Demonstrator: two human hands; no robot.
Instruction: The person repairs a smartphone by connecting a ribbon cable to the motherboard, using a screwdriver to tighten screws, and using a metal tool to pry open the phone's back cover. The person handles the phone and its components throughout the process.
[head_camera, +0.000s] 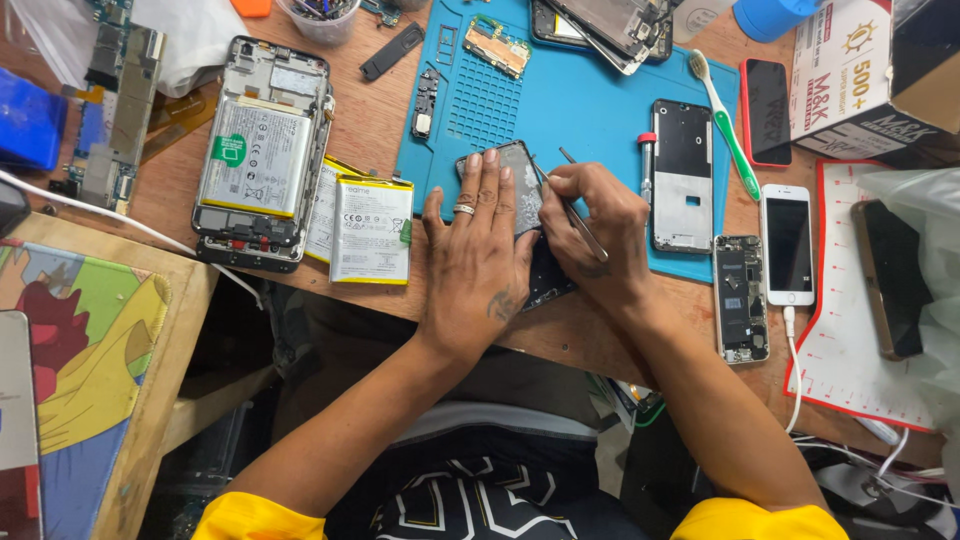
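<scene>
- Landmark: blue rubber repair mat w/ moulded grid, on a brown wooden bench.
- Dark opened phone body lies on the mat's near-left corner, its lower end hanging over the mat's near edge onto the bench.
- Left hand, ring on one finger, lies flat on the phone body w/ fingers stretched out & close together, pressing down; grips nothing.
- Right hand is just right of the left, over the mat's near edge, fingers curled tight round thin metal tweezers; tip meets the phone body's right edge.
- Silver phone back frame lies upright on the mat's right part; a small red-collared screwdriver just left of it.
- Green-white toothbrush lies slanted on the mat's right edge.
- White smartphone w/ cable lies off the mat's right side; small opened phone beside it.
- Off the mat's left side: two yellow-edged flat batteries, then a larger opened phone w/ silver battery.
- Small circuit board sits on the mat's far part.
</scene>
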